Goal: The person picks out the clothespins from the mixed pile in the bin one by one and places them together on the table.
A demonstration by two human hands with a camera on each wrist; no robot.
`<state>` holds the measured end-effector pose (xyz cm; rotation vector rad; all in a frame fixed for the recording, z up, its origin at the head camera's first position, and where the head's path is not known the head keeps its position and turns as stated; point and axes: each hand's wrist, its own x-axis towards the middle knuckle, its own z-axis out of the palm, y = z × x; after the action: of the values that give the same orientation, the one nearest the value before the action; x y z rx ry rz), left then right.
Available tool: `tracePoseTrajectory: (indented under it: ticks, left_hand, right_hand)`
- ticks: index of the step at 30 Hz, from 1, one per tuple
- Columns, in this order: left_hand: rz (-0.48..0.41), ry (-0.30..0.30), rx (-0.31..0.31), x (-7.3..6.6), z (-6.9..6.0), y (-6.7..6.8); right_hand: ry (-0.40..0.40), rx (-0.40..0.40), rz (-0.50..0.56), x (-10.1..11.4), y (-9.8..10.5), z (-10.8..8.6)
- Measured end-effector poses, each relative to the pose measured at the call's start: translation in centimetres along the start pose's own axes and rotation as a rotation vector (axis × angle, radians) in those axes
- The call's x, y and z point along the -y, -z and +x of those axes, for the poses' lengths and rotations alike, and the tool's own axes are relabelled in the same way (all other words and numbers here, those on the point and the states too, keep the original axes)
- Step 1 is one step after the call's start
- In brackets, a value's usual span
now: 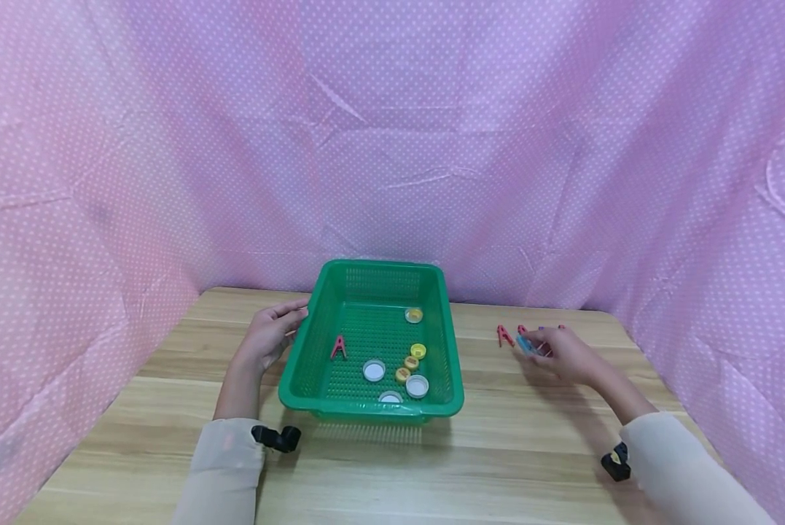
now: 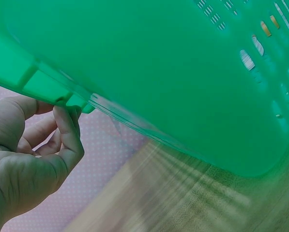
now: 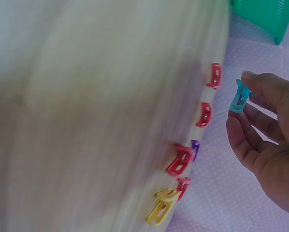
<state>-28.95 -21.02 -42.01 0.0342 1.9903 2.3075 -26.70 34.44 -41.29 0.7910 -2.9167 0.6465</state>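
A green plastic basket (image 1: 372, 410) is in the middle of the head view. Inside it are a red clothespin (image 1: 338, 347), several white caps (image 1: 374, 370) and several yellow caps (image 1: 418, 351). At the basket's left side, my left hand (image 1: 274, 337) pinches the rim between thumb and bent fingers, as the left wrist view (image 2: 38, 150) also shows. Off to the right, my right hand (image 1: 565, 355) holds a light blue clothespin (image 3: 240, 96) between thumb and fingertips. Near this hand lie red clothespins (image 3: 180, 160), a purple one (image 3: 195, 150) and a yellow one (image 3: 161, 207).
All of this is on a light wooden table (image 1: 497, 467). Pink dotted cloth (image 1: 392, 146) hangs behind it and at both sides. A black wrist camera (image 1: 277, 438) sits on the left sleeve and another (image 1: 616, 463) on the right.
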Motion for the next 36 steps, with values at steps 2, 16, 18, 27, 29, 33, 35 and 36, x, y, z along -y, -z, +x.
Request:
tracePoseTrajectory:
  ticks: [2, 16, 18, 27, 29, 33, 35, 36]
  left_hand:
    - [-0.001, 0.004, 0.0, 0.0, 0.0, 0.0]
    - [-0.005, 0.008, -0.002, -0.1, -0.1, -0.1]
    - [-0.005, 0.009, 0.0, 0.0, -0.1, 0.0]
    - [0.018, 0.011, -0.015, 0.1, -0.1, 0.0]
    - [0.013, 0.008, -0.006, 0.1, 0.0, 0.0]
    - [0.01, 0.002, -0.006, 0.0, -0.1, -0.1]
    - [0.01, 0.004, -0.006, 0.0, -0.1, -0.1]
    - [0.008, 0.005, -0.006, 0.0, -0.2, 0.0]
  right_hand:
    - [0.006, 0.006, 0.002, -0.1, -0.2, -0.3]
    - [-0.013, 0.022, -0.076, -0.4, -1.4, -1.7]
    - [-0.011, 0.019, -0.082, -0.3, -1.4, -1.7]
    - [-0.057, 0.028, -0.069, 0.0, -1.2, -1.8]
    - [-0.068, 0.029, -0.065, -0.1, -1.1, -1.8]
    - [-0.067, 0.043, -0.054, -0.2, -0.8, -1.9]
    - [-0.062, 0.057, -0.049, -0.3, -0.8, -1.9]
    - [-0.063, 0.061, -0.047, -0.3, -0.8, -1.8]
